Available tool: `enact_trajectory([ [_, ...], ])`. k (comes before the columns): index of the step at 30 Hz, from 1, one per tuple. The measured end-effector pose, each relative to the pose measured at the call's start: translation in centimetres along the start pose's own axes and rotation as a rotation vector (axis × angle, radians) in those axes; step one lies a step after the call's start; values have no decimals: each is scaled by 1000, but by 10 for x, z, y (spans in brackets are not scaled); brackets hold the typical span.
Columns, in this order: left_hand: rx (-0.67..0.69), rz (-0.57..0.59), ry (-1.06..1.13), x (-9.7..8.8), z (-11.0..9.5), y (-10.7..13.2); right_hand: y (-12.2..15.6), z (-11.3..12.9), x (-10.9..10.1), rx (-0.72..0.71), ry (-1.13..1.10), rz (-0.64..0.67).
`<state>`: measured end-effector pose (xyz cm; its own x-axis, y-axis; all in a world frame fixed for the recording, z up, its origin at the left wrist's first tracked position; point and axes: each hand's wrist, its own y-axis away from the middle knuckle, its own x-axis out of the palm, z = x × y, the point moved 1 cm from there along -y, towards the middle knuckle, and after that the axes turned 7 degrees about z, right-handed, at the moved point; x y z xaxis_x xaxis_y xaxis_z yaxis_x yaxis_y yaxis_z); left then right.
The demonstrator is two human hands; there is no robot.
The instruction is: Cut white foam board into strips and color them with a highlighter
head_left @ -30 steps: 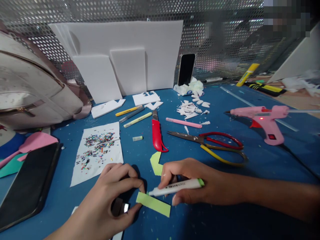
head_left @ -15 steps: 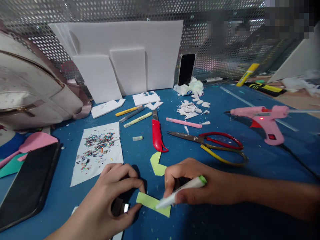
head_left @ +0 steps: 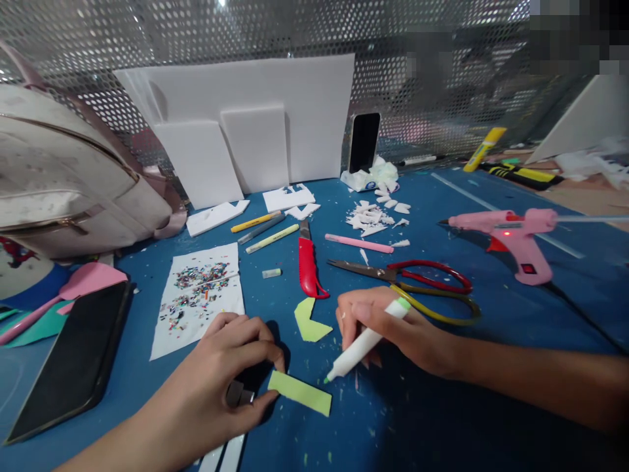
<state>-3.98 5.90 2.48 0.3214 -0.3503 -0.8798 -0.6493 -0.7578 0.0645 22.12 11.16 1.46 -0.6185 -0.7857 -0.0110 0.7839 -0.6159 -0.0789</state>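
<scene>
Between thumb and forefinger, my left hand (head_left: 230, 373) pinches the left end of a green-coloured rectangular strip (head_left: 301, 393) on the table. My right hand (head_left: 383, 324) grips an uncapped marker (head_left: 366, 341) with a white barrel; its green tip points down, just above and right of the strip, apart from it. Behind the strip lies a green notched piece (head_left: 309, 322). A small pale cap (head_left: 271, 273) rests farther back. Dark and shiny objects under my left palm are mostly hidden, and white strips (head_left: 232, 452) show below that wrist.
A red-handled knife (head_left: 308, 265), scissors (head_left: 432, 285) and a pink glue gun (head_left: 521, 246) with a lit light lie beyond my hands. Colourful bits cover a white sheet (head_left: 164, 337). Several markers, foam scraps (head_left: 368, 216), a dark phone (head_left: 69, 360) and a bag (head_left: 73, 170) surround the area.
My right hand has lifted the marker tip off the green strip and moved it slightly right and back. My left hand still pinches the strip. The view has shifted slightly.
</scene>
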Motion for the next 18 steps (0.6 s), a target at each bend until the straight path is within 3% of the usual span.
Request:
enact_trajectory([
  [9,112,129,-197,-40,19,-22,-3,-7,-5,-150,10,-315],
  [18,140,148,-255,-54,34,-49,-3,-6,-4,-175,0,-346],
])
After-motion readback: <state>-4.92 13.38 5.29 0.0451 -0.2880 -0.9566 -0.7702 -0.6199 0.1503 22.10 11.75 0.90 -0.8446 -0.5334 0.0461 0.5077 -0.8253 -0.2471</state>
